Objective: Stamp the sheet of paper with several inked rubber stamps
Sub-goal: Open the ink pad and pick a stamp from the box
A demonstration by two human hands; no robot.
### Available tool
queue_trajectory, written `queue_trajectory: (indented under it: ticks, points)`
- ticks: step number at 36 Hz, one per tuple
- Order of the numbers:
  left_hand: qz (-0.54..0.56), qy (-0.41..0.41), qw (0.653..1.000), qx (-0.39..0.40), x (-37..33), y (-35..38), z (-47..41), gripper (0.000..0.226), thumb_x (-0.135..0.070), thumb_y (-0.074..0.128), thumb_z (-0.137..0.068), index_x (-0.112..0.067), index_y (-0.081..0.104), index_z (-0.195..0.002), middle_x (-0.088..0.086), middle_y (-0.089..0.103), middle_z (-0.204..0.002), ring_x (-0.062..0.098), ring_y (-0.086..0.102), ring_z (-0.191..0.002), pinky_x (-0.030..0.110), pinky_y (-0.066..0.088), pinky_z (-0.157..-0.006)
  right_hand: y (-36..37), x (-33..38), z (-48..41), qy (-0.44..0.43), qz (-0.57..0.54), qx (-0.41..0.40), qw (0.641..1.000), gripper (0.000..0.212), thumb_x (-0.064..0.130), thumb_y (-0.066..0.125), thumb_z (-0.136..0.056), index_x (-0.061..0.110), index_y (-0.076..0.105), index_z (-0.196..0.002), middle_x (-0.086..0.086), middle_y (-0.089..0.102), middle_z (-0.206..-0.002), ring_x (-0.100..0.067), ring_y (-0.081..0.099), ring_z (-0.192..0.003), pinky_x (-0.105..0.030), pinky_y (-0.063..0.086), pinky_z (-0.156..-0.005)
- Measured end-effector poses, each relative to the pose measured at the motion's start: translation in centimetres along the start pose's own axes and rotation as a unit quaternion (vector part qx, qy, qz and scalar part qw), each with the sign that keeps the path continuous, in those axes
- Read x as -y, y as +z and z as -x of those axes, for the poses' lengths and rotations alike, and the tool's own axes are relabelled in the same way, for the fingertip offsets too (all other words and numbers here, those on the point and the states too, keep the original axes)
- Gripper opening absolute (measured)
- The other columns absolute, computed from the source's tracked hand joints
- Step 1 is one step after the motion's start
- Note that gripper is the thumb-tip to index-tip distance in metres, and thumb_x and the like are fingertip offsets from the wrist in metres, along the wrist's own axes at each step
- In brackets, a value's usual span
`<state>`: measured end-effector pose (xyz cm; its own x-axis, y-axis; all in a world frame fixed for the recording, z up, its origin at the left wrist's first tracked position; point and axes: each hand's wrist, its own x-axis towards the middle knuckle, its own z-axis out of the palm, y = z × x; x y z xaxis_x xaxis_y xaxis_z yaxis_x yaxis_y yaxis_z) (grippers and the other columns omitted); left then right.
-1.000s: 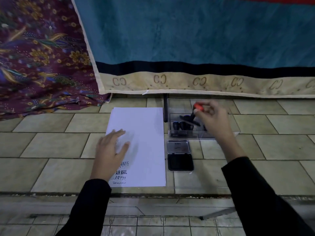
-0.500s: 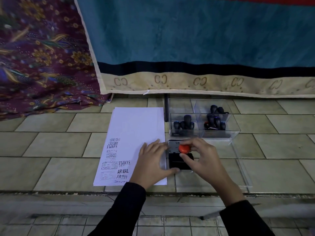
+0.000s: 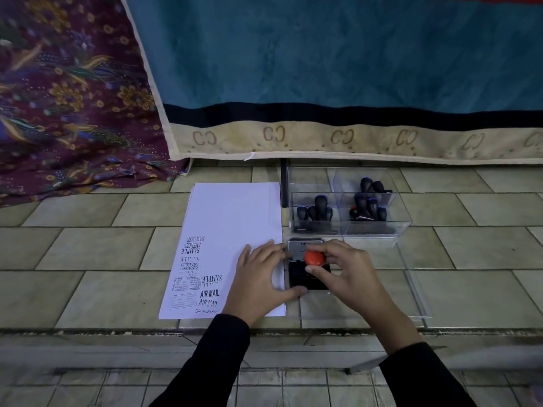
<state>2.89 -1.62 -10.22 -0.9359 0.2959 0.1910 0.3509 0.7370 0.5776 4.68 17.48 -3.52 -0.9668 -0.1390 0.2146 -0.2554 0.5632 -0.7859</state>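
Beige floor tiles are meeting a teal cloth at twelve o'clock. A clear plastic box at one o'clock is holding black stamps. My right hand is pinching a red-knobbed stamp; my left hand is lying spread.

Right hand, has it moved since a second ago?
Yes. The right hand, pinching the red-topped stamp, has come back from over the clear stamp box toward the person, and is now over the ink pad.
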Motion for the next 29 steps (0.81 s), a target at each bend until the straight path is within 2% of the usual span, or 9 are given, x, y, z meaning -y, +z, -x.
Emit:
queue_trajectory:
  ticks: [5, 9, 14, 23, 29]
  points:
    - [-0.001, 0.002, 1.0, -0.001, 0.0, 0.0, -0.1, 0.076, -0.084, 0.054, -0.066, -0.041, 0.051, -0.129, -0.027, 0.038, -0.145, -0.008, 0.015, -0.142, 0.032, -0.004, -0.12, -0.2, -0.1, 0.2, 0.013, 0.0, 0.015, 1.0, 0.033, 0.015, 0.081, -0.071, 0.02, 0.072, -0.103, 0.009, 0.065, -0.092, -0.003, 0.063, -0.09, -0.016, 0.053, -0.084]
    - [-0.001, 0.004, 1.0, -0.003, -0.1, -0.1, 0.0, 0.075, -0.082, 0.055, -0.067, -0.041, 0.05, -0.129, -0.027, 0.038, -0.145, -0.008, 0.016, -0.141, 0.032, -0.003, -0.12, 0.0, 0.4, -0.9, 0.044, -0.002, 0.011, 0.999, 0.032, 0.014, 0.081, -0.071, 0.015, 0.073, -0.102, 0.005, 0.065, -0.092, -0.009, 0.065, -0.087, -0.018, 0.053, -0.082]
    - [0.001, 0.004, 1.0, -0.001, -0.1, -0.1, 0.0, 0.075, -0.083, 0.055, -0.066, -0.041, 0.05, -0.129, -0.028, 0.037, -0.145, -0.009, 0.015, -0.141, 0.034, -0.003, -0.12, -0.5, 0.5, -0.2, 0.08, -0.039, 0.037, 0.995, 0.034, 0.013, 0.086, -0.063, 0.026, 0.074, -0.093, 0.014, 0.066, -0.086, -0.004, 0.066, -0.083, -0.014, 0.053, -0.078]
    - [-0.003, 0.001, 1.0, 0.0, 0.1, -0.1, 0.0, 0.076, -0.084, 0.054, -0.068, -0.041, 0.05, -0.13, -0.027, 0.037, -0.146, -0.009, 0.014, -0.141, 0.037, 0.0, -0.121, -0.3, 0.7, -0.6, 0.04, 0.009, 0.028, 0.999, 0.035, 0.016, 0.08, -0.073, 0.016, 0.071, -0.107, 0.009, 0.065, -0.094, -0.003, 0.064, -0.087, -0.006, 0.049, -0.079]
    - [0.001, 0.002, 1.0, -0.004, -0.1, -0.2, 0.0, 0.076, -0.083, 0.054, -0.067, -0.041, 0.049, -0.131, -0.026, 0.039, -0.145, -0.009, 0.017, -0.139, 0.037, 0.001, -0.121, -0.8, 0.4, -1.1, 0.024, 0.04, 0.023, 0.999, 0.034, 0.019, 0.079, -0.074, 0.018, 0.071, -0.107, 0.006, 0.067, -0.098, -0.004, 0.063, -0.088, -0.005, 0.049, -0.079]
